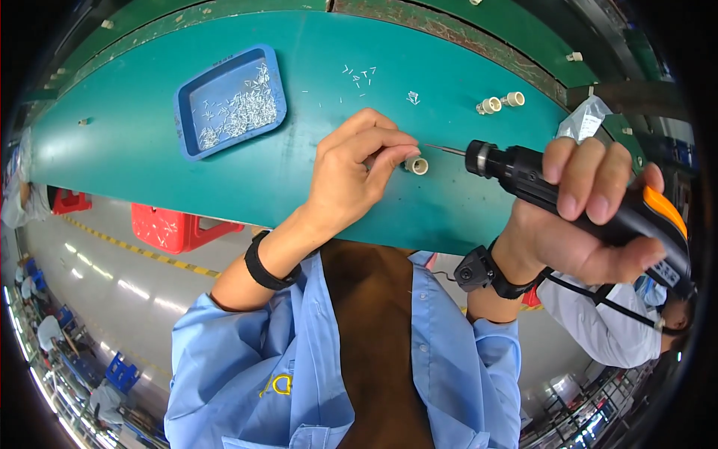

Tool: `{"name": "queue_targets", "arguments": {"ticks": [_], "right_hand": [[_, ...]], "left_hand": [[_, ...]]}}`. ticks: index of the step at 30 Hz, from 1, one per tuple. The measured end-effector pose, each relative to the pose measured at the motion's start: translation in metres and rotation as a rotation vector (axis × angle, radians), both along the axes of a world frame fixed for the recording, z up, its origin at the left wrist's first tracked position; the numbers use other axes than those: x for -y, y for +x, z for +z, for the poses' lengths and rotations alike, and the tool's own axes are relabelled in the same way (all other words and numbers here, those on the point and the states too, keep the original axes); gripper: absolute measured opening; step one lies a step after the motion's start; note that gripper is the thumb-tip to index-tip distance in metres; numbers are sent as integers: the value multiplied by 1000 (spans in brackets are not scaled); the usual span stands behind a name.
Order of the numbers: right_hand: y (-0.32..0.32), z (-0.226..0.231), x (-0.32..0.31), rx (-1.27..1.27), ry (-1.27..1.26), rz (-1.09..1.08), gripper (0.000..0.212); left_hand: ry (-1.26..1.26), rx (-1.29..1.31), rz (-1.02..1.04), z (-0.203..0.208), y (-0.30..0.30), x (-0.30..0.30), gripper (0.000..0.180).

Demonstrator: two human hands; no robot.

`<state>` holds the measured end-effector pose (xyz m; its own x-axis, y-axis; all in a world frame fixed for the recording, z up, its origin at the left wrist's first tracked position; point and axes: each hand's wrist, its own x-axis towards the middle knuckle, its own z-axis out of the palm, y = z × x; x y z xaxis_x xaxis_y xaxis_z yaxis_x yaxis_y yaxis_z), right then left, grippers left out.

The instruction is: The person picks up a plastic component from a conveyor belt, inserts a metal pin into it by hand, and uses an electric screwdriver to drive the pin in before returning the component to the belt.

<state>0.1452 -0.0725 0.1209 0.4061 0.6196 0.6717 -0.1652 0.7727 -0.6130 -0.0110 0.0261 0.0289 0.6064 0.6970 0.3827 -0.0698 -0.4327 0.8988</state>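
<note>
Cream plastic fitting (416, 165) pinched at left hand (351, 176) fingertips, resting on green belt (149, 157). Electric screwdriver (576, 198) (bit tip just beside fitting) gripped by right hand (580, 224), fingers wrapped closed.

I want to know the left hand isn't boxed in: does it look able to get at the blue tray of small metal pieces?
Probably yes. The left hand pinches a small cream fitting, but bare green table lies between it and the blue tray; nothing stands in the way.
</note>
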Motion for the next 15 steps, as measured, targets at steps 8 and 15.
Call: {"name": "queue_targets", "arguments": {"ticks": [8,15], "right_hand": [[-6,7,13,109,-37,86,63],[-6,-1,13,121,-39,92,64]], "left_hand": [[347,-14,56,-8,2,6,14],[394,-6,54,-10,3,7,20]]}}
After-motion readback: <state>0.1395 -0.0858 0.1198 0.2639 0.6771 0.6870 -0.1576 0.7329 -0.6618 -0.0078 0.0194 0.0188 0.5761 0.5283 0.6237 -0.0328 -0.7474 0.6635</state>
